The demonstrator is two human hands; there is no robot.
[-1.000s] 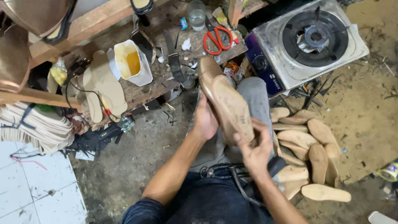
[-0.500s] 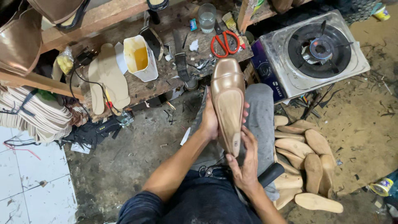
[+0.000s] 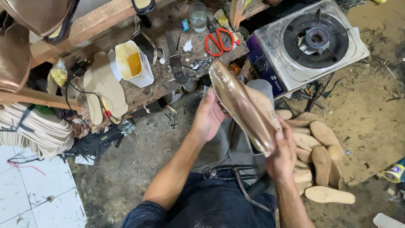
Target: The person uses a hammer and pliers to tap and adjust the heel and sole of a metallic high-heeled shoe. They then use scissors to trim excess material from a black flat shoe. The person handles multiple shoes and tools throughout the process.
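I hold a long shoe with a shiny bronze upper over my lap, turned on its side so the upper faces me. My left hand grips its left side near the toe end. At the near end, my right hand clasps the heel, thumb on top. A pale insole edge shows along the shoe's right side. Black pincers lie on my lap below the shoe.
A low wooden bench carries red scissors, a glass, a white glue tub and cut soles. A gas stove stands at right. Several tan soles lie on the dirt floor beside my right knee.
The shoe has rolled from sole-up to its side, so the bronze upper now faces me. Both hands kept their grip and shifted slightly with it.
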